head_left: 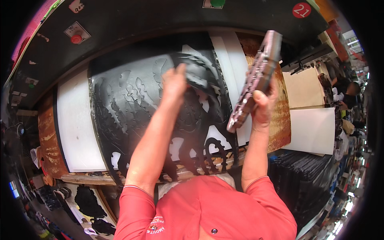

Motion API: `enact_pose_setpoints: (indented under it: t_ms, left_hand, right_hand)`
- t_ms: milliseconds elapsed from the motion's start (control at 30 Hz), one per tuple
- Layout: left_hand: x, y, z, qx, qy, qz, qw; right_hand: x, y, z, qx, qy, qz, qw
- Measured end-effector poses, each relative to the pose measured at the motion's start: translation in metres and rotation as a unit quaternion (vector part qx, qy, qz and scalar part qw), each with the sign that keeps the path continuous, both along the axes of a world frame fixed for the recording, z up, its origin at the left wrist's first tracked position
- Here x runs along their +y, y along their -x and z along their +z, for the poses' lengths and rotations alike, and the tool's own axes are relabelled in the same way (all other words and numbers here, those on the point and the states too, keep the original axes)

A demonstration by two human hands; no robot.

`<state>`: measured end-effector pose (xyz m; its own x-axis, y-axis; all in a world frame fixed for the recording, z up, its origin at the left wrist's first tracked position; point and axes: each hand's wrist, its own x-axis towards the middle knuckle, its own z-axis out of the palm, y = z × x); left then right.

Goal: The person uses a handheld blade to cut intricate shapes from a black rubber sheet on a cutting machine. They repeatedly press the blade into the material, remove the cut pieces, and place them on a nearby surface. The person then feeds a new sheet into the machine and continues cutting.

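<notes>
In my right hand (265, 105) I grip a cutting die (258, 74), a long metal-edged block held upright on its side, above the right of the press bed. My left hand (175, 83) is closed and smeared by motion over a black sheet (132, 100). Blurred black cut-out pieces (199, 73) hang at its fingers, and their exact outline cannot be made out. Many curved, notched cut lines run across the sheet. At its near side, openings leave thin curved strips (216, 148) hanging over the bed's front edge.
White cutting boards (78, 132) lie under the sheet, with rusty plates (50, 136) at the sides. A dark machine beam with a red button (76, 38) spans the far side. At right are a stack of black sheets (302, 176), pale boards (312, 130) and another person (352, 89).
</notes>
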<state>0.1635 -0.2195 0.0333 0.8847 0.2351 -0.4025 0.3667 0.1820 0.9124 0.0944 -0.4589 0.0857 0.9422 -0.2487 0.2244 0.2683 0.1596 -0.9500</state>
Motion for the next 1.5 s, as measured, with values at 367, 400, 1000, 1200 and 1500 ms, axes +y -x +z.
enact_pose_setpoints:
  t_ms: [367,400,1000,1200,1500]
  left_hand:
    - [0.048,0.052,0.002,-0.114,0.156,0.013,0.981]
    - [0.048,0.061,0.005,-0.096,0.105,0.022,0.990]
    - [0.023,0.116,0.030,-0.349,-0.243,-0.092,0.901]
    - [0.044,0.115,0.027,-0.115,0.072,-0.074,0.988]
    - [0.033,0.119,0.030,-0.134,0.109,-0.040,0.984]
  right_hand:
    - [-0.082,0.039,0.003,0.050,0.434,-0.048,0.898]
    - [-0.078,0.044,-0.010,0.078,0.467,-0.048,0.880]
    - [0.137,0.028,0.007,-0.038,0.299,0.057,0.952]
    - [0.129,0.027,0.000,0.007,0.208,0.128,0.970]
    - [0.123,0.022,0.025,-0.153,0.499,-0.003,0.853]
